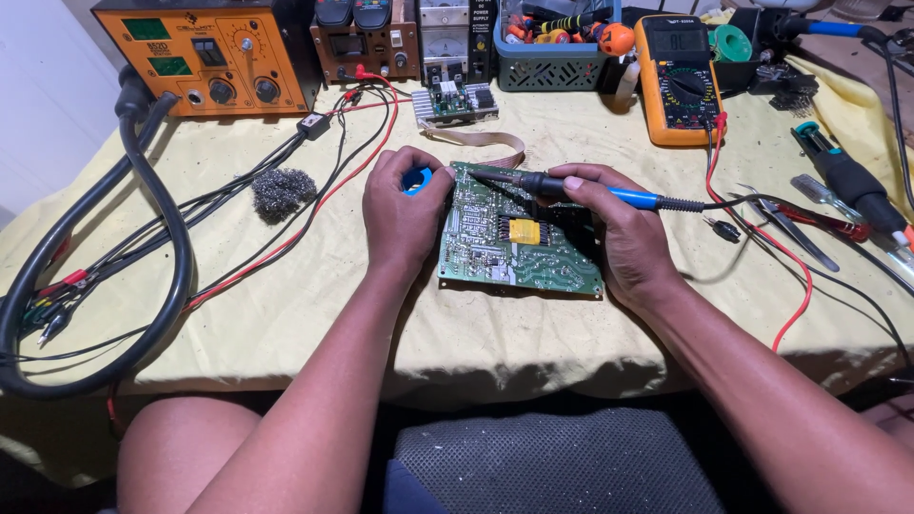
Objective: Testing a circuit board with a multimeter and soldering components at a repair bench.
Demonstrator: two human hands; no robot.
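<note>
A workbench draped in yellow cloth (286,314) is crowded along the frame's top with an orange soldering station (205,52) and a multimeter (678,81). At centre, a green circuit board (519,243) is steadied by the left hand (405,214), fingers curled round a blue object (416,178). A blue-handled soldering iron (571,188) is pinched in the right hand (624,238).

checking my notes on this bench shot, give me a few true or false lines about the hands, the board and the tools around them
1. The right hand holds a soldering iron with a blue handle. True.
2. The iron's tip points at the green circuit board. True.
3. The left hand rests flat on the steel wool pad. False: it grips a small blue object at the board's left edge; the pad lies apart, further left.
4. The yellow multimeter lies on top of the board. False: it lies beyond the board, to the right.
5. An orange-fronted station stands at the far left. True.
</note>
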